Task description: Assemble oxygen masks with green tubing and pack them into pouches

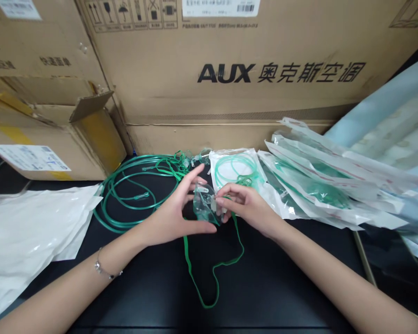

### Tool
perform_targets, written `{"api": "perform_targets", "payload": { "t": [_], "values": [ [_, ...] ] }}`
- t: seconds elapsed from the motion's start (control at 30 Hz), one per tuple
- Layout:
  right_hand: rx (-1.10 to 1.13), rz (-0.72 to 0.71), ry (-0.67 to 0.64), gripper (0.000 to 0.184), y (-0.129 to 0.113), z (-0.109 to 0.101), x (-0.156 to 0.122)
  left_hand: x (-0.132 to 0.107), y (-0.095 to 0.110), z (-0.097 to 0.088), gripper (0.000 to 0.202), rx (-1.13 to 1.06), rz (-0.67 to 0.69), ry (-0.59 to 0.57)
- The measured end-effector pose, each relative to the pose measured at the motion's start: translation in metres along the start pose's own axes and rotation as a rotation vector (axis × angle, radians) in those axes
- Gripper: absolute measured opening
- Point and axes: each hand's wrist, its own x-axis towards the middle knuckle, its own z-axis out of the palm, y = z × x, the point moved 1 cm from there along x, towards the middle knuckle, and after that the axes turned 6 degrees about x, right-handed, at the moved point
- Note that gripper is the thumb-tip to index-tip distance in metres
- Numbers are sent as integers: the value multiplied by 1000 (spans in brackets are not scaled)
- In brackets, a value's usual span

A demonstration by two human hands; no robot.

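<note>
A clear plastic oxygen mask (205, 206) sits between both hands above the black table. My left hand (176, 213) cups it from the left, thumb under and fingers over it. My right hand (245, 204) pinches the mask's right side with its fingertips. A green elastic strap (214, 273) hangs from the mask in a loop onto the table. Coiled green tubing (132, 195) lies just behind my left hand.
Several sealed packs of green tubing (299, 181) are stacked on the right, one (235, 169) right behind the hands. Empty white wrappers (24, 232) lie at left. Large cardboard boxes (230, 83) wall the back. The black table (153, 287) shows in front.
</note>
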Motion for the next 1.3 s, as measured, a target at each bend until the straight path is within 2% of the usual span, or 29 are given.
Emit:
{"api": "perform_targets", "payload": {
  "t": [0.07, 0.13, 0.17, 0.23, 0.3, 0.37, 0.5, 0.63, 0.7, 0.83, 0.93, 1.07, 1.3],
  "values": [
    [64, -3, 93, 15, -1, -4, 0, 3, 0, -10, 63, 291, 45, 112],
    [180, 5, 153, 17, -2, -8, 1, 5, 0, -19, 29, 595, 58, 141],
    [251, 23, 166, 17, -3, -10, 1, 5, 1, -22, 18, 713, 42, 104],
    [394, 75, 176, 16, -3, -11, 1, 5, 2, -26, 17, 841, -12, -58],
    [508, 136, 175, 13, -4, -12, 1, 2, 2, -28, 17, 866, -54, -244],
    [571, 178, 158, 9, -5, -11, 1, -1, 2, -28, 14, 868, -62, -367],
    [596, 196, 92, 7, -6, -12, 0, -5, -4, -27, 13, 908, -112, -444],
    [577, 178, 49, 17, -4, -14, 1, -5, -7, -28, 14, 877, -148, -509],
    [543, 171, 45, 14, -4, -15, 1, -5, -5, -28, 17, 846, -130, -524],
    [456, 162, 84, 15, -3, -16, 1, -7, -1, -32, 15, 852, -79, -474],
    [399, 140, 156, 16, -4, -17, 2, -10, -3, -34, 18, 876, -109, -454],
    [308, 114, 243, 17, -3, -18, 2, -11, -8, -34, 11, 815, -167, -515],
    [247, 20, 185, 25, -2, -15, 1, -9, -2, -44, 15, 835, -192, -492]
  ]
}}
